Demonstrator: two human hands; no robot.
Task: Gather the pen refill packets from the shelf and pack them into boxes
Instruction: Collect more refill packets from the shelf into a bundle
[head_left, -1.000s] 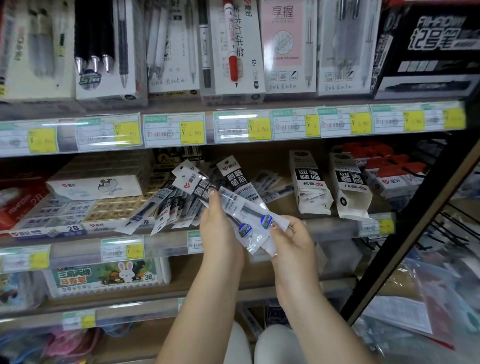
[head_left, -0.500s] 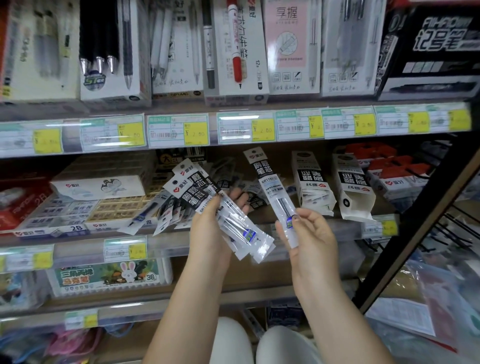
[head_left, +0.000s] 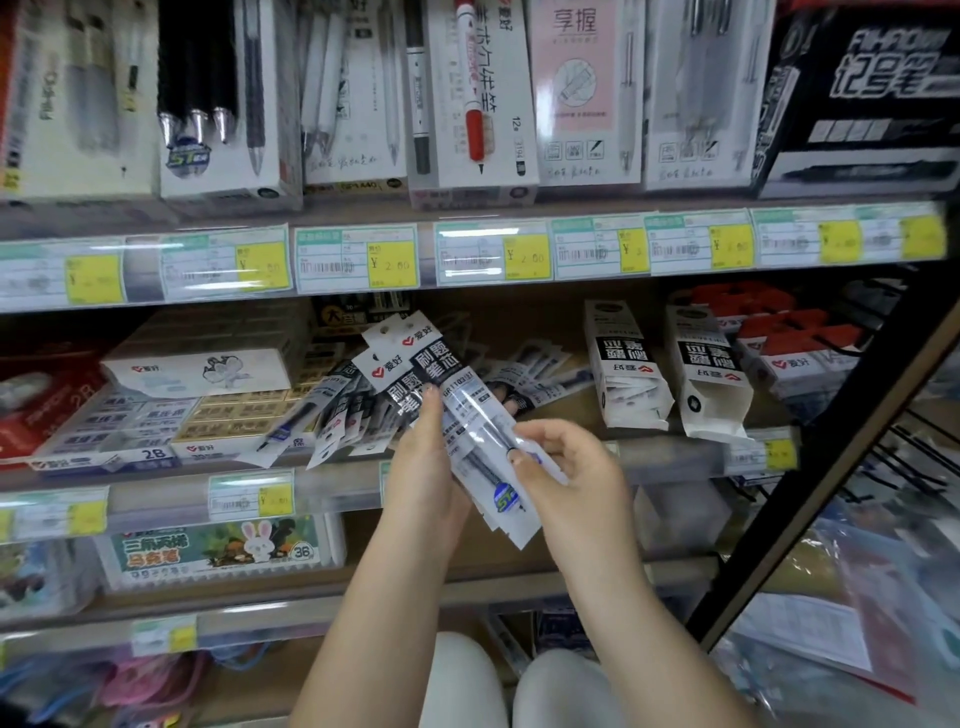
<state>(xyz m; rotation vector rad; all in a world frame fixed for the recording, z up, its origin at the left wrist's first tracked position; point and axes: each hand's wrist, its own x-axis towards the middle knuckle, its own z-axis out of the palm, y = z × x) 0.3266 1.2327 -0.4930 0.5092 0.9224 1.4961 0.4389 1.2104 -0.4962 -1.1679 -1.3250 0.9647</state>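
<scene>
My left hand (head_left: 423, 483) grips a stack of clear pen refill packets (head_left: 415, 358) with black-and-white header cards, held in front of the middle shelf. My right hand (head_left: 566, 467) pinches the top packet (head_left: 483, 431) of that stack near its lower end, pressing it onto the others. More loose refill packets (head_left: 332, 415) lie fanned on the shelf behind and left of my hands, and a few lie further back (head_left: 540, 364). Two open white refill boxes (head_left: 623, 364) (head_left: 706, 369) stand upright on the shelf to the right.
Eraser boxes (head_left: 208, 369) and gold packs (head_left: 239, 415) fill the shelf's left. Red-and-white boxes (head_left: 779, 343) sit at the right. Pen display boxes (head_left: 467, 93) line the upper shelf above price tags (head_left: 358, 257). A black upright post (head_left: 831, 441) slants on the right.
My right hand, which held a single packet apart half a second ago, has brought it left onto the stack in my left hand. The stack has risen slightly.
</scene>
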